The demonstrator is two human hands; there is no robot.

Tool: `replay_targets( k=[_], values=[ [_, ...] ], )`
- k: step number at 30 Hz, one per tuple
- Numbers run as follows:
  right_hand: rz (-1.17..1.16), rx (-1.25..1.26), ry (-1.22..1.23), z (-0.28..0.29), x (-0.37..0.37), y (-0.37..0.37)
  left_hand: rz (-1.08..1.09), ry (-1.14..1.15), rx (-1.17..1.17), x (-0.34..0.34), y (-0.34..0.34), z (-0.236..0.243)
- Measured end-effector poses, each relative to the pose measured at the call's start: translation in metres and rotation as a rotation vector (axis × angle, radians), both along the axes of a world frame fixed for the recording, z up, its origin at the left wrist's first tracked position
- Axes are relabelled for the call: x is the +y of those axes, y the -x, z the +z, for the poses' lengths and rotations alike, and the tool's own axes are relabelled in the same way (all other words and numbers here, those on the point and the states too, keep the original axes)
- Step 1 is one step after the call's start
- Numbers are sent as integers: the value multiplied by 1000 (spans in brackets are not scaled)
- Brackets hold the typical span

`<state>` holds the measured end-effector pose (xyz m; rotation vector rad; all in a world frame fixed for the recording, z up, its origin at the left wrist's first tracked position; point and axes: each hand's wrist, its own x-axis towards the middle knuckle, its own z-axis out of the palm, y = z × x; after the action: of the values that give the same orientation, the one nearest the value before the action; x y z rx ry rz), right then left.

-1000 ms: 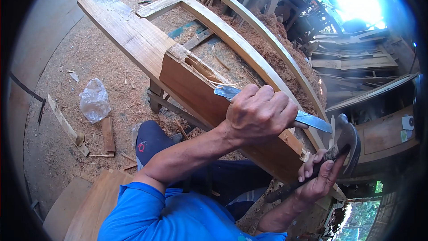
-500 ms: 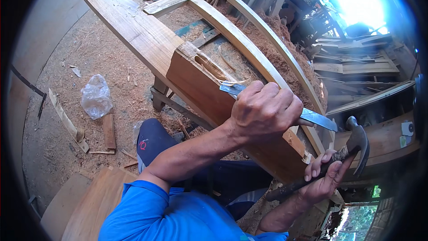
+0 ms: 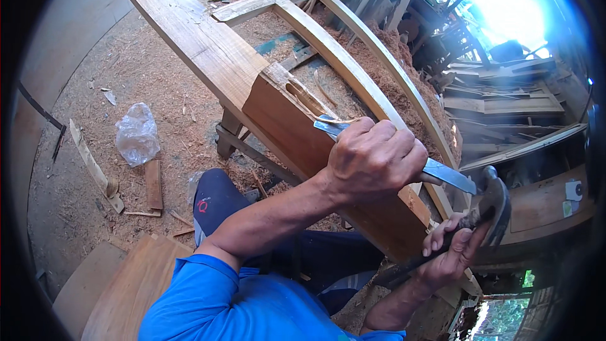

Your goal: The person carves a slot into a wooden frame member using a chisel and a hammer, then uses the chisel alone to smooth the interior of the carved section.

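My left hand [image 3: 377, 156] is wrapped round a flat metal chisel [image 3: 449, 175]. The chisel's blade end rests by a curled shaving at a long slot [image 3: 304, 98] cut into the edge of a thick wooden board [image 3: 284, 127]. Its other end sticks out past my fist toward the hammer. Lower right, my right hand [image 3: 447, 264] grips a claw hammer [image 3: 495, 208] by its dark handle, the head slightly blurred and close to the chisel's butt end.
A curved wooden frame [image 3: 344, 53] extends behind the board. Shavings cover the floor, where a clear plastic bag [image 3: 137, 134] and a small wood offcut [image 3: 153, 184] lie at left. Stacked planks [image 3: 505, 95] stand at the right. Wooden boards [image 3: 136, 284] lie lower left.
The hammer and right hand have shifted slightly down and left, and the hammer head has tilted. The left hand keeps its grip on the chisel, nearly in place.
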<state>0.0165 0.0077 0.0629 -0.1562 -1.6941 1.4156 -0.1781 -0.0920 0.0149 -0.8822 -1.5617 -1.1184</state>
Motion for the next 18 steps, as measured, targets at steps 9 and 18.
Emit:
replay_targets(
  k=[9,18],
  values=[
    [-48,-252,-204,-24,-8,-1,-55,75,-23,-9,4,-3],
    [-37,-149,-163,-5,-13,10,-13,35,-16,-10,7,-6]
  ],
)
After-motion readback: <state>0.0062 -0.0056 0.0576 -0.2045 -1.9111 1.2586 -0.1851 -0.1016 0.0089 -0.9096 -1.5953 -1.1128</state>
